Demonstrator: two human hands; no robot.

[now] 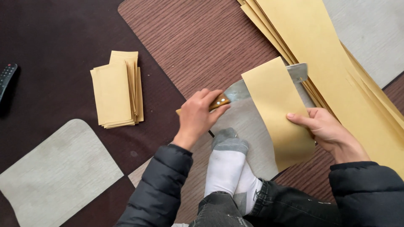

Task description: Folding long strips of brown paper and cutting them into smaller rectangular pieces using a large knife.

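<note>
My left hand (pixel 198 115) is closed around the wooden handle of a knife (pixel 235 92), fingers wrapped over it and thumb along the near side. The grey blade runs away from that grip to the right and passes under a tan paper strip (pixel 275 111), its tip showing again past the strip's far edge. My right hand (pixel 326 130) pinches the strip's right edge, thumb pressed on top and fingers underneath. Below and between both grips, my socked feet (pixel 229 168) rest on a pale grey mat (pixel 252 126). Right of and beyond the pinching hand lies a stack of long tan sheets (pixel 332 59). Well left of the knife grip sits a pile of cut paper pieces (pixel 117 90), and a remote control (pixel 6 75) lies far left.
</note>
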